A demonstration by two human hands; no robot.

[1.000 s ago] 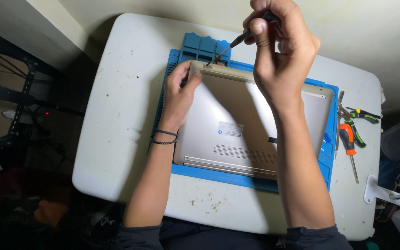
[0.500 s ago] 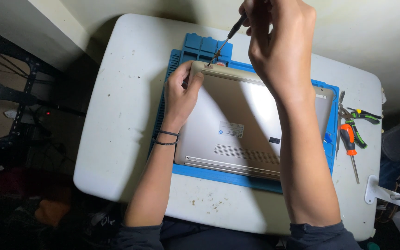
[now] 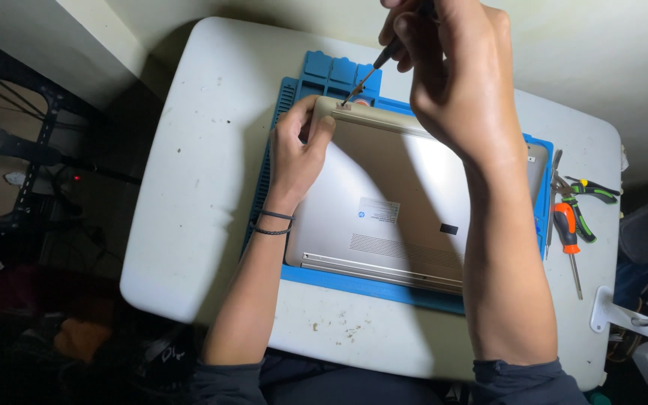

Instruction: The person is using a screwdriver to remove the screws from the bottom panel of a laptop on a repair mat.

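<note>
A silver laptop is laid upside down on a blue mat, which rests on a white surface. The far left corner of the laptop is gripped by the left hand, its fingers closed over the edge, with dark bands seen around the wrist. A thin screwdriver is held by the right hand, whose fingers are pinched together on the dark handle. The screwdriver is tilted, and its tip is set on a small spot at the laptop's far left corner, just beside the left thumb. To the right of the mat, near the surface's edge, an orange-handled screwdriver and green-handled pliers are laid side by side.
</note>
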